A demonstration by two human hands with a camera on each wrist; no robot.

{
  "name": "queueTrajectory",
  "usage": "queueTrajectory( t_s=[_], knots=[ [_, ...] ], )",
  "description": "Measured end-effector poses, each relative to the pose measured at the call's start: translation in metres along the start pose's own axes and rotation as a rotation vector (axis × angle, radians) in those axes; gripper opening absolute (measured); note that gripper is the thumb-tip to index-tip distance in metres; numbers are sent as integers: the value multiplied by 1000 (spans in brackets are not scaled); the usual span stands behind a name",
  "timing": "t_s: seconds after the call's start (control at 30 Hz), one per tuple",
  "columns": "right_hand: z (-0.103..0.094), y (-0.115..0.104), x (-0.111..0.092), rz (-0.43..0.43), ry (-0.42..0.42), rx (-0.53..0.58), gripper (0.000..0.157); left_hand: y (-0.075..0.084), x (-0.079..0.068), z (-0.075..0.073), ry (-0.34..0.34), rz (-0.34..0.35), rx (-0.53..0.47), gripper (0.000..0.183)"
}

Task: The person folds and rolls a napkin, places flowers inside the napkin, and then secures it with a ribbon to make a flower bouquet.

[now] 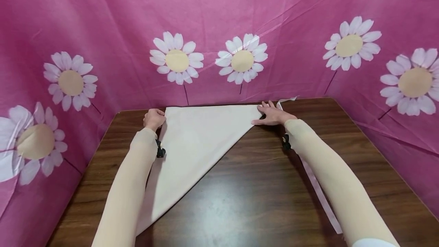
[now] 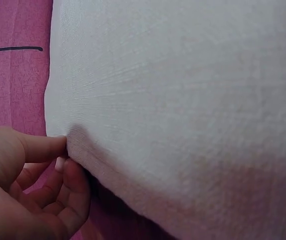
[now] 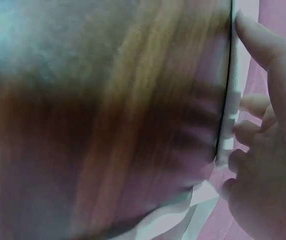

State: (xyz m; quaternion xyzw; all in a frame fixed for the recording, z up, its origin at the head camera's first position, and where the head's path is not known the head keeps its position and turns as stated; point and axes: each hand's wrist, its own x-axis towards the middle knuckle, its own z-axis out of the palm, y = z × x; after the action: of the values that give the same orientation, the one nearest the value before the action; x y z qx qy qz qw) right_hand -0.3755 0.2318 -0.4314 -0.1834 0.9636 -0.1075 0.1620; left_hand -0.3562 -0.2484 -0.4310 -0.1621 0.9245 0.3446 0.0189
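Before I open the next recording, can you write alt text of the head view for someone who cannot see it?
A person's left hand grips a pale triangular cloth near its far left corner, and the right hand touches its far right corner. The cloth lies on a wooden table before a pink daisy-print curtain.

See off-white cloth [image 1: 199, 144], roughly triangular, spread on brown table [image 1: 260, 174] with long slanting edge (faint creases at pinched corner).
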Motion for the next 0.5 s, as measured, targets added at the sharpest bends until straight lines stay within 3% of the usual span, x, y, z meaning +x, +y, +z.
queueTrajectory(
  t_s=[0.13,0.37,0.5],
  knots=[
    [2,-11,-1,-75,29,14,94,3,-3,-4,-60,68,40,38],
    [3,-42,-3,-194,12,29,93,14,-26,-23,-286,239,70,66],
    [-1,-61,-12,-253,37,-13,95,22,-49,-22,-276,434,137,69]
  ],
)
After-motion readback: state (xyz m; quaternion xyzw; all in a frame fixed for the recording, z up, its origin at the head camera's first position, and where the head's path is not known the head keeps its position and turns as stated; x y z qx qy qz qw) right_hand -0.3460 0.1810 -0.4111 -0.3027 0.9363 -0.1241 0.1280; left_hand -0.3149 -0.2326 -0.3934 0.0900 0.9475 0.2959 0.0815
